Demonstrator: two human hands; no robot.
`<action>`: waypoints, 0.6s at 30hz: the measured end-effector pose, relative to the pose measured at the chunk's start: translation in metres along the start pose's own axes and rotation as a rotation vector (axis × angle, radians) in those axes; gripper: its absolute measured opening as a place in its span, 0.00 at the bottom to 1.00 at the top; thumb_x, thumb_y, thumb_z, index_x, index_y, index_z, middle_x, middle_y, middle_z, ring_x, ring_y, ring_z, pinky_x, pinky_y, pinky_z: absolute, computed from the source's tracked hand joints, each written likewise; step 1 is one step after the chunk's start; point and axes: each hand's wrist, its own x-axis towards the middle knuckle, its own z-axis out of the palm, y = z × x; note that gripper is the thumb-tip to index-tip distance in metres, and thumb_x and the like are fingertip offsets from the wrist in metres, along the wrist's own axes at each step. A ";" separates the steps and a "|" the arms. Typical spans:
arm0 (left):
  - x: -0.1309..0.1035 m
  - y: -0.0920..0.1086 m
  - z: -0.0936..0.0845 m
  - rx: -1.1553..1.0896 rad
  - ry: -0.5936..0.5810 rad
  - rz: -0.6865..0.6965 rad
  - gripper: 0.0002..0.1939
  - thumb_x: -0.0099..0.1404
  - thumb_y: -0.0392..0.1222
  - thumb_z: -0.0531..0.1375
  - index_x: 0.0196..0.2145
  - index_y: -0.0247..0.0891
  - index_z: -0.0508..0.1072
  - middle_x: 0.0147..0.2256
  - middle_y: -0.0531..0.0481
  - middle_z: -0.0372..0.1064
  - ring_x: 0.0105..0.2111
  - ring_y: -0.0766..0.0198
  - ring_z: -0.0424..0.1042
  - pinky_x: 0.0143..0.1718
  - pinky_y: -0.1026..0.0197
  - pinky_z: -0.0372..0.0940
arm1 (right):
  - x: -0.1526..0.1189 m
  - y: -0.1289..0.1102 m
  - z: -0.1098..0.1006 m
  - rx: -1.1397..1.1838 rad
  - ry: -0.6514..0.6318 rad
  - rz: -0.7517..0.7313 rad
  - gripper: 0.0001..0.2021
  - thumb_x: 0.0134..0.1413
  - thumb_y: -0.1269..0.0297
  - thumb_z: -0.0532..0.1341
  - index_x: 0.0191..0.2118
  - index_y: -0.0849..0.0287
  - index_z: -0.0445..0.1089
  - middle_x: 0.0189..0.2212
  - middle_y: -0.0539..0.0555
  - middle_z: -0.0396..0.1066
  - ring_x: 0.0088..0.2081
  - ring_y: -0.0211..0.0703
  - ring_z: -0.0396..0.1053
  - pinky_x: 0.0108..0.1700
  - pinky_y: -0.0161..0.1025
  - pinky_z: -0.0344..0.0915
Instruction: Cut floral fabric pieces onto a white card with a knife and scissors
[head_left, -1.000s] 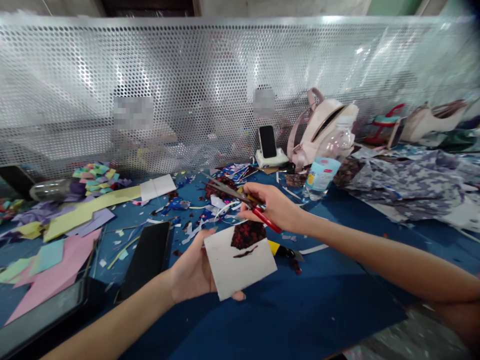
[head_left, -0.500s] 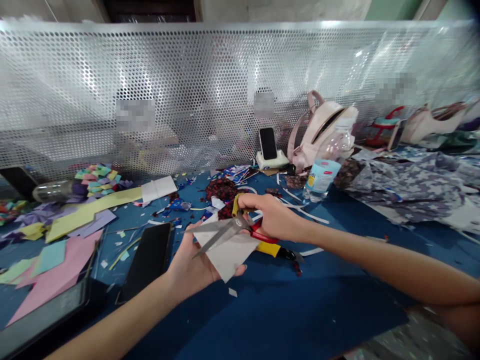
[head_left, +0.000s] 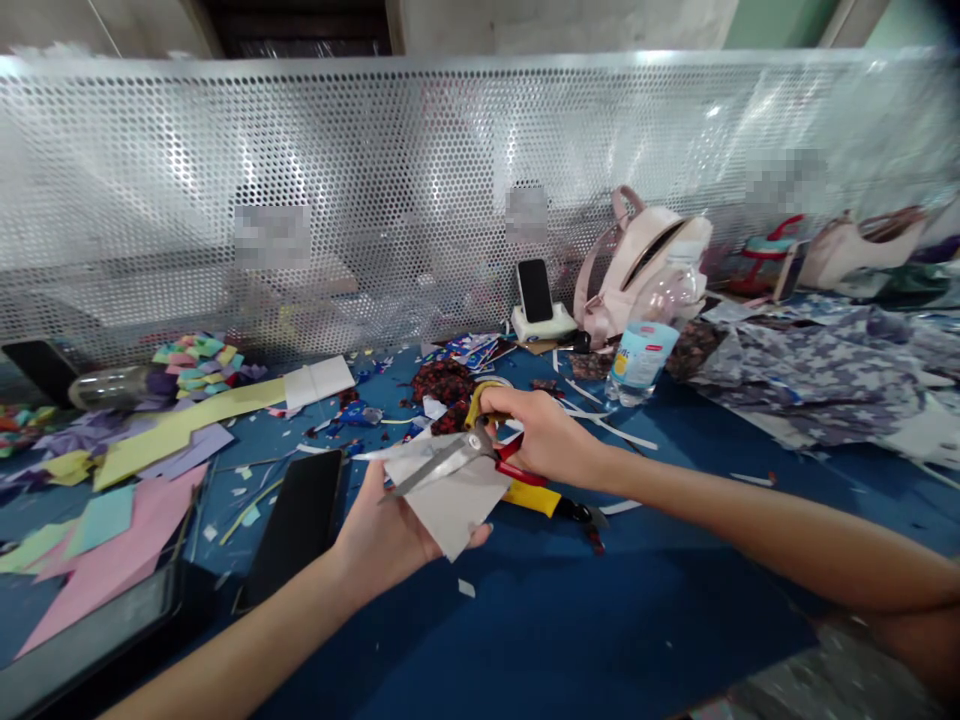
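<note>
My right hand [head_left: 544, 435] grips a pair of scissors [head_left: 442, 462] by its handles, one wrapped in yellow and one red. The blades point left and are partly parted, lying across a piece of white paper [head_left: 457, 510]. That paper rests on the palm and fingers of my left hand [head_left: 386, 545], which holds it from below with the thumb at its upper left edge. Just behind the paper and below my right hand lies a tool with a yellow handle [head_left: 534, 498] and a dark end. A small white scrap [head_left: 466, 588] is on the blue table in front.
A black phone [head_left: 296, 520] lies left of my hands, near coloured paper sheets [head_left: 112, 560]. A water bottle [head_left: 645, 345] and a pale backpack [head_left: 630, 260] stand at the back right, beside star-patterned fabric [head_left: 825, 375]. A perforated metal panel [head_left: 405, 180] closes off the back.
The scissor blades have come closer together over the white paper. Both hands have stayed almost in place, and the view has tilted slightly.
</note>
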 end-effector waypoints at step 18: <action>-0.003 0.005 -0.014 0.027 -0.085 -0.008 0.28 0.69 0.61 0.50 0.56 0.41 0.71 0.56 0.40 0.70 0.53 0.38 0.68 0.46 0.35 0.66 | 0.012 0.094 -0.023 -0.305 0.010 0.184 0.09 0.45 0.67 0.66 0.36 0.59 0.71 0.37 0.57 0.72 0.39 0.48 0.68 0.43 0.43 0.62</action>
